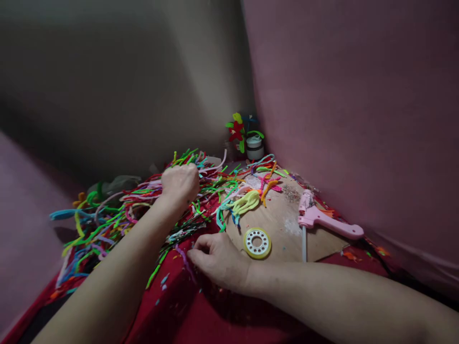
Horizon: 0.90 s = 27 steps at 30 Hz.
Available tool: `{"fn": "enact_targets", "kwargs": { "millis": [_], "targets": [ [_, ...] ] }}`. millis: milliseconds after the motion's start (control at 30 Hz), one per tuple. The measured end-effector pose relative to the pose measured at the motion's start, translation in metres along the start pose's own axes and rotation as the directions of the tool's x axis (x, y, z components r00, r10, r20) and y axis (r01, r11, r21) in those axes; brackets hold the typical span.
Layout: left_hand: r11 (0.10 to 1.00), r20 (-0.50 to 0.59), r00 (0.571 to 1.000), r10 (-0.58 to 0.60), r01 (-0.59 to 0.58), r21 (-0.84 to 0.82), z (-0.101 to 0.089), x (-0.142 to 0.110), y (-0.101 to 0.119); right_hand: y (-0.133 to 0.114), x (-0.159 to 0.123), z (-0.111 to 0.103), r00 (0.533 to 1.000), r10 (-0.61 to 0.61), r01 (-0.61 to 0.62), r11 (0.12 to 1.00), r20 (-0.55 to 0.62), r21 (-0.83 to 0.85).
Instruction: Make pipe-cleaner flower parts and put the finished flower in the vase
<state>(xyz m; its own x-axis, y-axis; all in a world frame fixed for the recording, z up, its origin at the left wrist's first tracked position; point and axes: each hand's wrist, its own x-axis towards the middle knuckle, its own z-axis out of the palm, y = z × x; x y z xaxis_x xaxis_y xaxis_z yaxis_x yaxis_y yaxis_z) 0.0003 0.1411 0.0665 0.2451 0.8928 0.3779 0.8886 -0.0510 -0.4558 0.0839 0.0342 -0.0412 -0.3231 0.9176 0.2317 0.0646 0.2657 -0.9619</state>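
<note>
At the far corner of the bench (163,317) stands a white jar (255,149), contents hidden, beside a red flower (235,131). The left hand (180,183) is balled over heaped pipe cleaners (141,196) spreading toward the left edge; any grip is hidden. Nearer the front edge, the right hand (219,260) curls inward, fingertips by a purple pipe cleaner (184,259); I cannot tell whether they pinch it.
</note>
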Motion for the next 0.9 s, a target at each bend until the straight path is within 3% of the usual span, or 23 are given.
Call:
{"fn": "enact_targets", "kwargs": {
  "millis": [133,233,300,400,500,600,700,767,800,833,867,900],
  "targets": [
    [0.994,-0.011,0.997,-0.08,0.079,-0.071,-0.001,-0.021,-0.01,-0.001,0.002,-0.002,0.999,0.03,-0.031,0.995,0.013,0.091],
    [0.978,-0.022,0.996,-0.091,0.085,-0.191,-0.002,-0.047,-0.014,-0.001,0.007,-0.006,0.986,0.156,-0.164,0.951,0.051,0.262],
    [0.969,-0.033,0.997,-0.068,0.058,-0.239,0.0,-0.068,-0.016,0.0,0.011,-0.008,0.969,0.235,-0.244,0.878,0.073,0.413],
    [0.942,-0.058,0.998,0.007,-0.026,-0.334,0.007,-0.099,-0.019,0.002,0.018,-0.011,0.96,0.277,-0.24,0.766,0.031,0.596],
    [0.896,-0.106,0.991,0.078,-0.116,-0.428,0.019,-0.121,-0.023,0.003,0.024,-0.014,0.934,0.357,-0.251,0.67,-0.008,0.699],
    [0.889,-0.142,0.978,0.15,-0.196,-0.413,0.025,-0.133,-0.027,0.003,0.028,-0.017,0.919,0.394,-0.239,0.584,-0.014,0.776],
    [0.943,-0.322,0.945,0.062,-0.161,-0.291,0.021,-0.144,-0.024,0.002,0.029,-0.019,0.921,0.389,-0.218,0.548,-0.015,0.808],
    [0.947,-0.505,0.862,-0.044,-0.125,-0.296,0.016,-0.153,-0.016,0.001,0.029,-0.02,0.917,0.398,-0.23,0.544,-0.006,0.807],
    [0.92,-0.543,0.837,-0.069,-0.157,-0.359,0.014,-0.157,-0.011,0.001,0.029,-0.02,0.918,0.397,-0.231,0.544,-0.005,0.807],
    [0.857,-0.516,0.855,-0.049,-0.229,-0.461,0.013,-0.16,-0.005,0.001,0.028,-0.02,0.92,0.392,-0.227,0.542,-0.004,0.809],
    [0.769,-0.41,0.911,-0.038,-0.235,-0.594,0.013,-0.161,0.001,0.0,0.028,-0.02,0.924,0.382,-0.219,0.54,-0.004,0.813],
    [0.677,-0.243,0.97,-0.031,-0.158,-0.719,0.015,-0.162,0.006,0.0,0.028,-0.02,0.928,0.372,-0.212,0.537,-0.004,0.817]
  ]
}}
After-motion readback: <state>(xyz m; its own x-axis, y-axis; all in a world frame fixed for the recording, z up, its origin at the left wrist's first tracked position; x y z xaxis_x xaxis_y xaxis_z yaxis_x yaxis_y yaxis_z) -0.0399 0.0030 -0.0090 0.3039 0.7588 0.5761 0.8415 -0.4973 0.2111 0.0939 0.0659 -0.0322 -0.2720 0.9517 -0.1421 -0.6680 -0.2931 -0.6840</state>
